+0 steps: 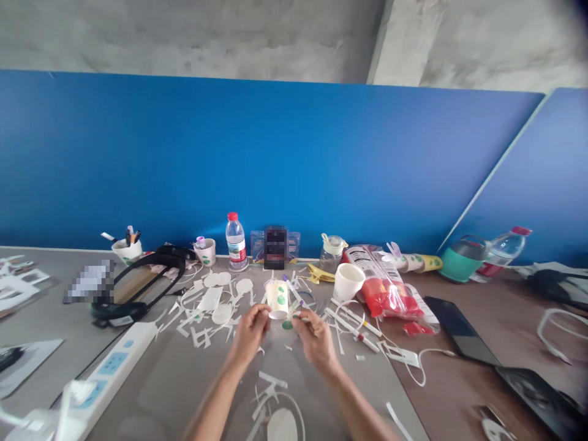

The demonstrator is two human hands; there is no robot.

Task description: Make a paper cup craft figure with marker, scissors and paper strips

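Note:
A small pale paper cup [277,299] with green dots is in front of me, above the grey table. My left hand [252,331] is closed, its thumb and fingertips gripping the cup's lower left edge. To the right of the cup, my right hand [315,334] is closed in a pinch; what its fingertips hold is too small to make out. A green round spot [287,325] shows just below the cup, beside the right fingertips. White paper strips and discs [222,313] are scattered left of the hands, and capped markers [351,329] lie to the right.
Behind the hands stand a red-capped water bottle [236,242], a glass jar [332,252] and a white cup [348,282]. A red-and-white plastic package [383,285] lies right. Left are a black headset strap [138,306] and a power strip [120,361]. A blue partition [275,153] bounds the table.

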